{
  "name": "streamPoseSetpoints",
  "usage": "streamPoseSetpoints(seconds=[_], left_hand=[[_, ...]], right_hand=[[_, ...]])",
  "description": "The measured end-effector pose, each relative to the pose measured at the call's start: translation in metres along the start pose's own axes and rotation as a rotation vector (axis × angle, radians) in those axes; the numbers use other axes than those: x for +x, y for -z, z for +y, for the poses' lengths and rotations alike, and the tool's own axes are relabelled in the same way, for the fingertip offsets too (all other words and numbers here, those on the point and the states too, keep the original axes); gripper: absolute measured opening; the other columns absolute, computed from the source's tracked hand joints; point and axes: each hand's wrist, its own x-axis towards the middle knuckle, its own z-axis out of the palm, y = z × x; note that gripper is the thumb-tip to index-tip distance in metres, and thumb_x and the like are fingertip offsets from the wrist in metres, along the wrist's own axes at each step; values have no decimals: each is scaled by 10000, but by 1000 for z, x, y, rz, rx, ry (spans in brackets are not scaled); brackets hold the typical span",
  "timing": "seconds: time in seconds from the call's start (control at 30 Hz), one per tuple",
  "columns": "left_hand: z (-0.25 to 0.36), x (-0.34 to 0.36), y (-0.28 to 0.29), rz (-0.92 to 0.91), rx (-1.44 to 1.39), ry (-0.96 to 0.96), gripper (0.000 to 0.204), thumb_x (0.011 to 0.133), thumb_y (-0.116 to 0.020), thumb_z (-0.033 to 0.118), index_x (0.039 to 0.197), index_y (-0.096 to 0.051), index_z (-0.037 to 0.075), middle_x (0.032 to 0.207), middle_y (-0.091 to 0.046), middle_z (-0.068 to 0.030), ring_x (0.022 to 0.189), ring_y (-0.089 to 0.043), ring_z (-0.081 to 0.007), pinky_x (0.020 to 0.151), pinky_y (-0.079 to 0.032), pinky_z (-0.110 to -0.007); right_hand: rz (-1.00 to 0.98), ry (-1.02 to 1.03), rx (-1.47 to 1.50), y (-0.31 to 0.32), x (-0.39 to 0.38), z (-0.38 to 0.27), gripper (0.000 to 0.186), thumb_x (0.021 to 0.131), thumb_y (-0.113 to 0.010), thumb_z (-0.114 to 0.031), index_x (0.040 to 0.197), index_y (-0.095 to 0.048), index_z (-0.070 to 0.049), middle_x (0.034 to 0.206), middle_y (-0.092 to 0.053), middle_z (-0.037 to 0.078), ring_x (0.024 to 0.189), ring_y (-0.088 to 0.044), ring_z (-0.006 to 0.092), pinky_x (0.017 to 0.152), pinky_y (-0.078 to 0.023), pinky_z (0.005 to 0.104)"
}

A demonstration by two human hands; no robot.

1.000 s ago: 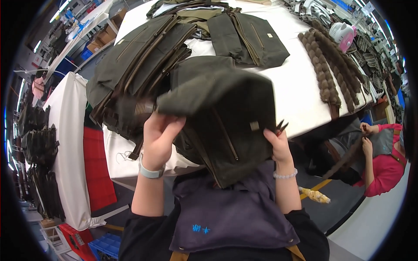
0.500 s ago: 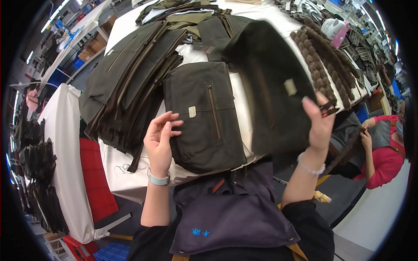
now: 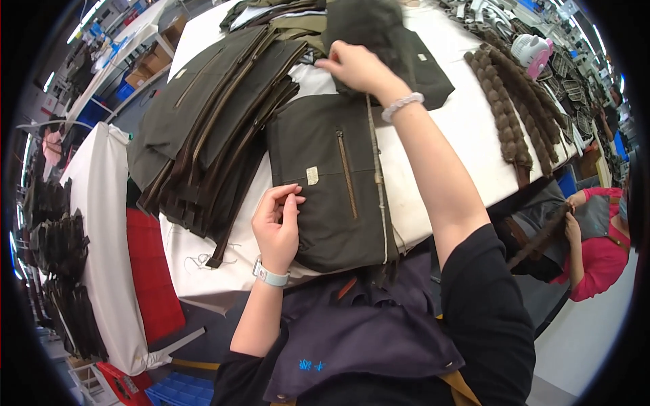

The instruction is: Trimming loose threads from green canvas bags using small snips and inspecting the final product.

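A dark olive garment piece [image 3: 325,152] with a brass-coloured zip and a small pale label lies flat in front of me. My left hand [image 3: 276,227] is at its left edge, fingers loosely curled and thumb apart, holding nothing. Farther off, my right hand [image 3: 359,68] reaches across and seems to grip a second dark olive garment piece [image 3: 365,30], which is blurred and lifted. The fingertips are partly hidden in shadow. Under it lies another dark garment piece [image 3: 430,78] with a pale label.
A fanned stack of dark zipped garment pieces [image 3: 210,115] lies on the white-covered table [image 3: 433,169] to the left. Brown fur strips [image 3: 497,101] and a white-and-pink fan [image 3: 531,51] are at right. Beyond them, a person in pink [image 3: 599,247] handles a fur strip.
My right hand has swung the second garment piece from the right to the far side of the table. My left hand has shifted slightly right, its fingers more curled.
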Motion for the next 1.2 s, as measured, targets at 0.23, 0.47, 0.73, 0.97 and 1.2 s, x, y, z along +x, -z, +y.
streamPoseSetpoints(seconds=[0.23,0.47,0.73,0.97,1.2], left_hand=[[-10,2,4,-4,-2,14,144,996,-608,-9,1134,-646,-25,1080,-694,-62,926,-659,-104,819,-525,-223],[2,3,15,27,-86,-58,180,941,-655,-35,1121,-666,-25,1169,-628,-87,926,-669,-117,732,-520,-211],[27,-22,23,-52,389,95,512,865,-821,198,1269,-567,13,614,-405,57,541,-376,-61,505,-300,-253],[36,-20,26,-81,654,113,674,862,-814,322,1373,-503,13,616,-409,19,524,-361,-105,512,-345,-272],[28,-2,23,-49,706,-1,665,900,-784,314,1391,-477,-11,1114,-540,-113,927,-505,-182,860,-466,-312]], right_hand=[[217,202,24,-15,-95,-68,248,997,-594,-304,956,-606,-60,815,-678,130,759,-685,367,659,-551,470],[-93,-254,23,22,-196,-68,384,973,-640,-433,975,-610,-50,693,-675,164,679,-682,345,603,-508,425],[-41,-350,389,-12,-239,-15,371,983,-671,-292,812,-558,16,602,-553,141,534,-442,216,560,-414,359],[-87,-417,681,-11,-251,-25,325,997,-647,-229,805,-548,14,637,-483,2,631,-395,71,562,-369,282],[-29,-445,463,-21,-239,-27,313,1018,-606,-268,919,-567,26,684,-598,176,595,-553,258,598,-439,379]])
